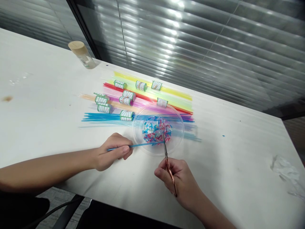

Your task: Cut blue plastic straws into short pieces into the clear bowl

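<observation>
My left hand is closed around a thin blue plastic straw, which reaches rightward over the near part of a clear round bowl. In my right hand is a pair of scissors with copper-coloured handles. Their blades point away from me and meet the straw near its right end, above the bowl. Whether the blades are apart or closed is too fine to tell. Many short cut pieces in blue, red and clear lie in the bowl.
Behind and under the bowl lie bundles of long thin straws, yellow, red and blue, wrapped with printed paper bands. A lidded jar stands at the back left. Crumpled clear plastic lies at the right. Window blinds border the table.
</observation>
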A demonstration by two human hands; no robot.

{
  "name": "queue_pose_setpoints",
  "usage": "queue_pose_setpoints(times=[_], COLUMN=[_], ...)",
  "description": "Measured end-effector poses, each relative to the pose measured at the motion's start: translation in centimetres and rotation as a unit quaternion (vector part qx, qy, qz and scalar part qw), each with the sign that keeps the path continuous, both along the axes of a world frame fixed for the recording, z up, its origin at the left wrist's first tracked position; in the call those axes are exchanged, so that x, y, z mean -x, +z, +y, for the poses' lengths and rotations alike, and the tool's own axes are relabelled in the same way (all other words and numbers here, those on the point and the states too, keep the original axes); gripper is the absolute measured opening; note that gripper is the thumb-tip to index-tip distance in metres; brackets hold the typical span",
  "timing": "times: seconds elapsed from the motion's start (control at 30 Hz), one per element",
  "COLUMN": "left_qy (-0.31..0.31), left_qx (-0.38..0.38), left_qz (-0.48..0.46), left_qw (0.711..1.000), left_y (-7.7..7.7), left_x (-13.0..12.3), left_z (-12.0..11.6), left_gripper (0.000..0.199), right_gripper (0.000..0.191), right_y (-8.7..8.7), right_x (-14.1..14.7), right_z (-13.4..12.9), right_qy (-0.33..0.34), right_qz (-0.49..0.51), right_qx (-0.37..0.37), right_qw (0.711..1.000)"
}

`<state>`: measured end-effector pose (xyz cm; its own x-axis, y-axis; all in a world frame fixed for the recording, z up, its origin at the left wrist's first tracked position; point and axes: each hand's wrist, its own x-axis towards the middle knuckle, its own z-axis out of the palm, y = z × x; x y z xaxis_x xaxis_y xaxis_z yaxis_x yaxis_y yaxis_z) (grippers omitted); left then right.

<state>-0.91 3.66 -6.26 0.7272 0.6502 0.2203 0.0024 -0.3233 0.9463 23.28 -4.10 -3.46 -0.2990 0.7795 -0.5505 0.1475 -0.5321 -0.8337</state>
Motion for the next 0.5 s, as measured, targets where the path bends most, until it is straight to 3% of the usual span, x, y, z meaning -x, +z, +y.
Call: queue_pose_setpoints(times=[0.5], left_qy=[-0.018], left_qx=[0.037], left_qz=[0.005], left_qw=[0.999], left_y=[0.09], left_x=[-0.09], left_z=[-0.10], left_gripper=[0.043], right_gripper=[0.047], right_y=[-0.09], right_x=[-0.44], right_z=[-0.16], right_qy=[0.005], right_qz=[0.041], right_qx=[-0.009], right_qw=[0.999])
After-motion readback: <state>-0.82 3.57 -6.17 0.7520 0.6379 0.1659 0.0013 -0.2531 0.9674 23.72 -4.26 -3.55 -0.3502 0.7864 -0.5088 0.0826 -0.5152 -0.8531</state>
